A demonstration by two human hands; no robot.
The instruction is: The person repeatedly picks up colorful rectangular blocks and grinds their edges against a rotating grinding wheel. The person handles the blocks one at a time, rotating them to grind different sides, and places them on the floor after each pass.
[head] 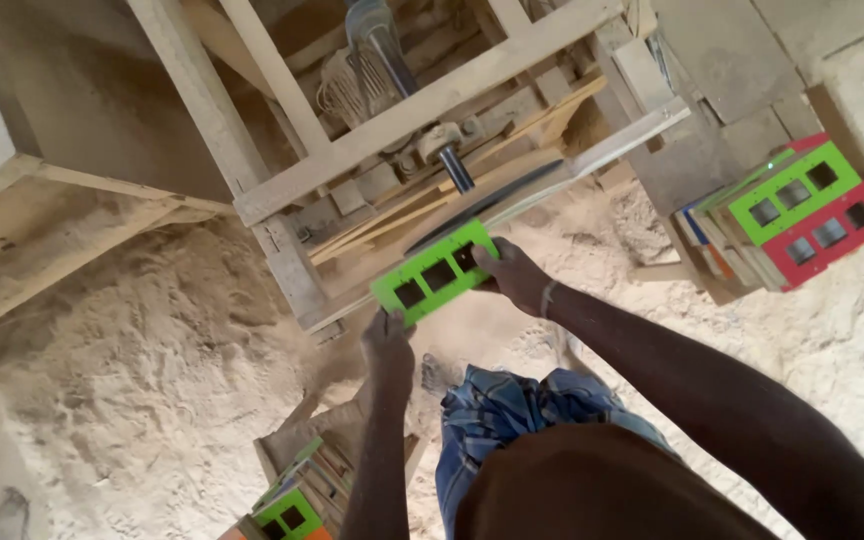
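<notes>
Holding a green panel [435,271] with three square cut-outs flat on the edge of the wooden saw table [422,105], right by the dark blade [482,203] and the metal shaft [455,168]. Left hand [388,338] clamped on the near corner, right hand [515,276] gripping the far end, panel pinned between the two. Looks mid-run, judging by the piles: green and red panels, already cut with windows, stacked up at the right [800,208], another stack [297,500] down by the knees, so some seemingly done and more waiting. Cannot tell whether this panel's edge actually touches the blade. Sawdust [132,380] heaped thick over the floor below the frame. Blue checked cloth [512,415] at the waist.
</notes>
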